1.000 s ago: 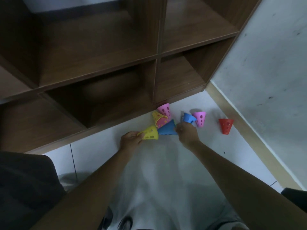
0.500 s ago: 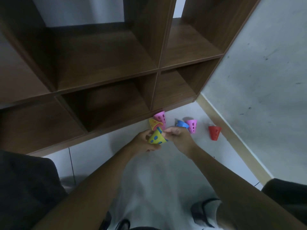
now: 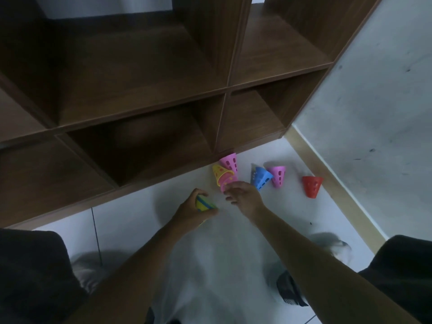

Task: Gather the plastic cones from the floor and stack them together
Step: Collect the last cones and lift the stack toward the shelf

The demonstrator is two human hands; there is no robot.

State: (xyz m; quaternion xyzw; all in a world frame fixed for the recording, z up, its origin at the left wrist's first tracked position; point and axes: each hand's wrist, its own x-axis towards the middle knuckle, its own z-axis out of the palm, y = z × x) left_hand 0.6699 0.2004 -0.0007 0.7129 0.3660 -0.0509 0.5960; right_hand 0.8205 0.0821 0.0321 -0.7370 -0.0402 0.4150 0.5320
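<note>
A dark brown wooden cubby shelf unit (image 3: 145, 94) with open square compartments stands on a white tiled floor (image 3: 275, 211). At its right end rises a grey concrete wall (image 3: 374, 94), edged below by a pale beige skirting strip (image 3: 327, 178). Light is dim.

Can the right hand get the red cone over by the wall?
Probably yes. The right hand is open and holds nothing, and the red cone stands alone on bare floor off to its right, past the blue cone, with nothing covering it.
</note>
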